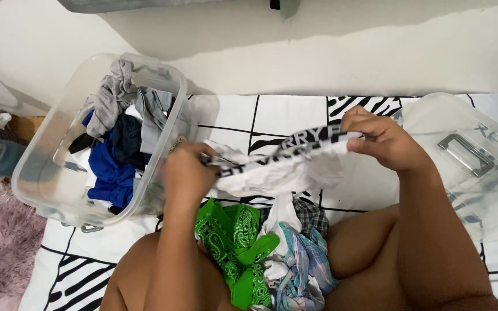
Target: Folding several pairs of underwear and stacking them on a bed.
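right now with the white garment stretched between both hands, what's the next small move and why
Probably fold it in half, bringing the right hand across to the left hand. The white garment is pulled flat by its dark waistband between both hands, above the loose pile of clothes, with the clear bin at the left.

Evenly and softly lit from above, fairly bright, without harsh glare. Broad soft shadow across the white wall (pixel 318 34) at the top. Faint sheen on the clear plastic storage bin (pixel 41 167) and the clear plastic lid (pixel 491 190). Slightly motion-blurred at the left hand (pixel 185 173); mild wide-angle bending towards the edges; overall soft, compressed detail.
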